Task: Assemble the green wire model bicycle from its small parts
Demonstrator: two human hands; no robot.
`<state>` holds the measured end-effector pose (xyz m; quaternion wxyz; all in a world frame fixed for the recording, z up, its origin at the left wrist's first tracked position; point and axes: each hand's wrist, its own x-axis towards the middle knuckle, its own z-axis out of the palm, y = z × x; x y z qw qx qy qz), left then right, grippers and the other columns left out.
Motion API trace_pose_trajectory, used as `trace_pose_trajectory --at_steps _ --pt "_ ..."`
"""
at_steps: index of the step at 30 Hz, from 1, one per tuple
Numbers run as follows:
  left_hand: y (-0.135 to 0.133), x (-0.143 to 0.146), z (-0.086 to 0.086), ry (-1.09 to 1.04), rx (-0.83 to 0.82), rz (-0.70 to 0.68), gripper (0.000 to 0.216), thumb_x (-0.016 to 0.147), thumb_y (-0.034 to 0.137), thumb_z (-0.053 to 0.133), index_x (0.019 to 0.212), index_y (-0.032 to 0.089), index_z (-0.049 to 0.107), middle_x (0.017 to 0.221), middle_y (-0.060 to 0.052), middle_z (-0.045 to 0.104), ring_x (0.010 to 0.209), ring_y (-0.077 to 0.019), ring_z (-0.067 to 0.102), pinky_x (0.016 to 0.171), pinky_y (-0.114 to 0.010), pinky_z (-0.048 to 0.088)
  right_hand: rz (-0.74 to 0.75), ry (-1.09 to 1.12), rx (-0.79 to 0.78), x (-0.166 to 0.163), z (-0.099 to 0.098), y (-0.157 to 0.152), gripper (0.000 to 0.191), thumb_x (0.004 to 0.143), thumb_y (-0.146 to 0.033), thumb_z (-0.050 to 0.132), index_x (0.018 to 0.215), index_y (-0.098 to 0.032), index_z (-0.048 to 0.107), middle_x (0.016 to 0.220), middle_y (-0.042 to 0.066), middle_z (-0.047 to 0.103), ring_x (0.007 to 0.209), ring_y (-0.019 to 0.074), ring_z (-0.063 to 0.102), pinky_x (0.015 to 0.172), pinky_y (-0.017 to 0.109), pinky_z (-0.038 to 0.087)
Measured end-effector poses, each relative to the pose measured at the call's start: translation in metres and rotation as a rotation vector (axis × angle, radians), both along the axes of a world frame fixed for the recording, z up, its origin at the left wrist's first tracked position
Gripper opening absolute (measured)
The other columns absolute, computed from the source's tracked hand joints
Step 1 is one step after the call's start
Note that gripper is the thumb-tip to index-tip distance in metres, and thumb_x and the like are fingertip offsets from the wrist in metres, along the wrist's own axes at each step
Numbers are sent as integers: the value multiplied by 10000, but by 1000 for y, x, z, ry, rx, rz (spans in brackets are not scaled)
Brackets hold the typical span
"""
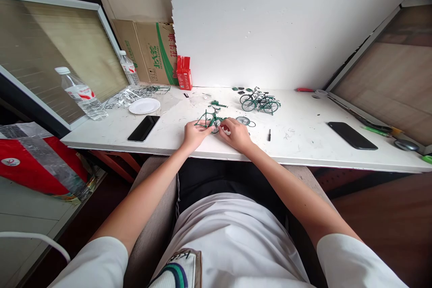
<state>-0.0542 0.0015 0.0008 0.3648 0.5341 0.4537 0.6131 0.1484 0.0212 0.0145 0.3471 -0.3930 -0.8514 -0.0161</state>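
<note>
"Green model bicycle (212,121) is sitting between both hands, near the front edge of the worktop (297,126). How are they holding it?"

"The left hand (195,135) is pinching it low down, thumb against fingers. The right hand (237,135) is curling its fingers narrowly beside the spoked front wheel (216,125); whether it is gripping that wheel or some small piece, I cannot tell."

"How far along is it looking?"

"Partly built, I'm judging. A handlebar (213,109) and that one wheel are showing at the front, but the rear end is standing bare, with no wheel filling it."

"Is anything lying close by?"

"A small dark rod (269,135) is lying to the right of the hands. Slightly farther back, a loose spoked wheel (242,120) is resting flat beside a thin ring (255,124); I'm guessing it is matching the gap."

"And beyond?"

"A green part (218,104) is lying behind the bicycle. To its right, a cluster of bicycles (259,104), at least one green and one dark, is standing upright and looking finished. Over on the left, a white plate (144,106) is sitting in front of some dark green sprues (158,89). Farthest back, a red box (184,74) is standing beside a cardboard carton (148,51)."
</note>
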Motion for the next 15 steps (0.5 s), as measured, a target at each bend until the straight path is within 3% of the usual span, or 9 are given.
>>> trace_pose_trajectory --at_steps 7,15 --pt "4 -2 -6 47 34 -2 396 672 402 959 930 147 800 991 -125 817 902 -266 779 861 -410 653 -96 -51 48 -3 -7 6 311 1110 -409 480 984 -188 659 912 93 717 810 217 626 635 329 329" --pt "4 -1 -6 53 43 -4 400 657 385 964 922 139 792 995 -135 809 915 -259 768 824 -386 655 -112 -94 17 -2 -5 6 431 1136 -411 406 827 -195 615 817 91 686 754 210 600 637 337 283"
